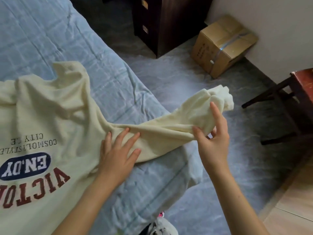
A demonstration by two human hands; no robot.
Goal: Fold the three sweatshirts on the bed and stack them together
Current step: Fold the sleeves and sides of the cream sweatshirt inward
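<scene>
A cream sweatshirt (44, 119) with dark red and navy lettering lies spread on the blue bed (42, 31). Its sleeve (169, 126) stretches right, out past the bed's edge. My left hand (118, 153) lies flat with fingers apart on the sleeve's base near the shoulder. My right hand (213, 138) pinches the sleeve near the cuff and holds it lifted above the floor. The bunched cuff (220, 97) sticks out beyond my fingers. No other sweatshirt shows in this view.
A taped cardboard box (223, 46) sits on the grey floor by the wall. A dark wooden drawer cabinet (167, 22) stands behind the bed's corner. A dark wooden stool (291, 102) is at the right. My patterned trouser leg (160, 224) shows at the bottom.
</scene>
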